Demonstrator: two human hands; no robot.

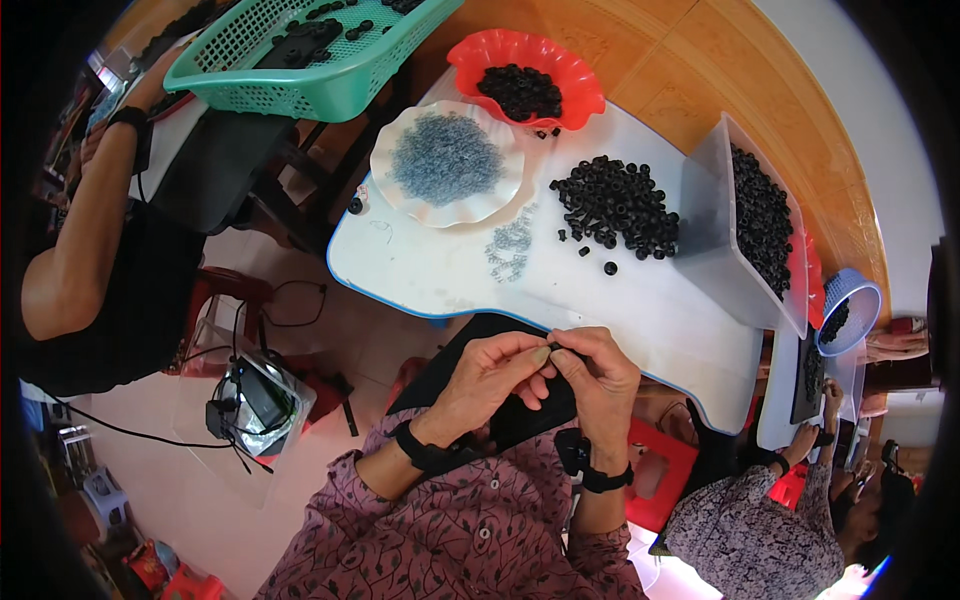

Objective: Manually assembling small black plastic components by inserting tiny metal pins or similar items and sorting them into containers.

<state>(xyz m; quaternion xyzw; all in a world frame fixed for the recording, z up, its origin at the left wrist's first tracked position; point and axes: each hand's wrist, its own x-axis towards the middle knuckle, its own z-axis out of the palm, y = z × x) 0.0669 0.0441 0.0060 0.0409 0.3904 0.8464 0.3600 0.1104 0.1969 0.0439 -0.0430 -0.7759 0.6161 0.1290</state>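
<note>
Just off the near edge of the white table, my left hand (pixel 497 376) and my right hand (pixel 600 378) meet fingertip to fingertip. Pinched between them is a small black part (pixel 554 347), mostly covered by the fingers. Beyond my hands lies a loose pile of small round black parts (pixel 618 205), with a few strays at its near side. To its left, small clear plastic pieces (pixel 510 250) are scattered on the tabletop. A white scalloped plate (pixel 384 150) holds a heap of similar clear pieces (pixel 446 160).
A red scalloped bowl (pixel 575 60) with black parts stands at the back. On the right, a clear bin (pixel 708 215) tilts on its side, full of black parts. A green basket (pixel 330 95) sits upper left. People work at both sides; cables (pixel 240 400) lie at lower left.
</note>
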